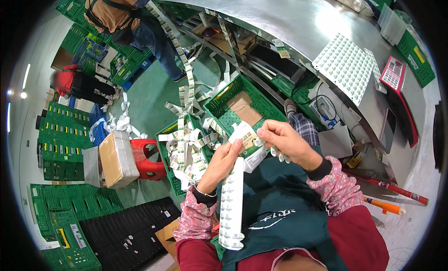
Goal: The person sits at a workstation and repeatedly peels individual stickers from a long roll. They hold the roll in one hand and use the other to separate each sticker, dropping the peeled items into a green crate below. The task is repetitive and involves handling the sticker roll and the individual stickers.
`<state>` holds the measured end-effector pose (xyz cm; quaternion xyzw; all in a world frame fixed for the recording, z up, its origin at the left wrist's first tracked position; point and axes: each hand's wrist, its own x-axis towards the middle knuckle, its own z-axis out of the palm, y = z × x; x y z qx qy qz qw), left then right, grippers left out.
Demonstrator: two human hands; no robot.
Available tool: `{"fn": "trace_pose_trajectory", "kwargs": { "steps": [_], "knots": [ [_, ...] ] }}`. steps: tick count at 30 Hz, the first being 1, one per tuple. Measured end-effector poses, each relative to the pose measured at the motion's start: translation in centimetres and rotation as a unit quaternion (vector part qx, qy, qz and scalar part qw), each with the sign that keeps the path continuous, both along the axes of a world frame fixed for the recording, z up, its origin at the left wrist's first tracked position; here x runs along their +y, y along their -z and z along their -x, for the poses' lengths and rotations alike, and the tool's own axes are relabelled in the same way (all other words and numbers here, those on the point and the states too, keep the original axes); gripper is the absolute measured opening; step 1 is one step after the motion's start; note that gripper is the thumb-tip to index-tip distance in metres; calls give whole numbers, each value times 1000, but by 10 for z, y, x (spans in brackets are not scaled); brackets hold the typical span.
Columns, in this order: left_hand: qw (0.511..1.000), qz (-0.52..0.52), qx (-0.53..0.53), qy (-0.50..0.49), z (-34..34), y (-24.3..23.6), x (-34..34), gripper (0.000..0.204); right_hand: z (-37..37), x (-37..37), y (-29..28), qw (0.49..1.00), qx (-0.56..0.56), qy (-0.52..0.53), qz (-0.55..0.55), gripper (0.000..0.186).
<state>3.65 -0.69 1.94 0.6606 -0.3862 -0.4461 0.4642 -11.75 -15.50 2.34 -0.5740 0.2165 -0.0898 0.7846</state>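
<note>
Over my lap, my left hand [220,164] is closed with its thumb on a green-and-white printed label [248,139]. From beneath that hand a white strip of small printed stickers [231,208] hangs down toward my chest. My right hand [288,142] pinches the label's right edge between thumb and fingers. Below its curled fingers, another piece of printed strip [280,155] sticks out; how it is gripped is partly hidden. A white piece with printing hangs just under the label, against my dark green apron [280,191].
Ahead, a green crate [219,105] holds brown cardboard. Label strips [186,145] heap over another crate at left. A red stool [148,159] and carton [116,159] stand further left. At right, a steel table [289,23] carries a sticker sheet [346,68]. Two people stand far left.
</note>
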Motion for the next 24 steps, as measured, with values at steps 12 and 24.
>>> {"fn": "trace_pose_trajectory", "kwargs": {
  "steps": [12,24],
  "knots": [
    [988,40,-146,-29,1,-2,-3,49,-8,23,0,971,38,85,218,25],
    [991,110,-69,28,1,-11,-10,40,-13,-10,-35,994,-51,82,56,19]
  ]
}}
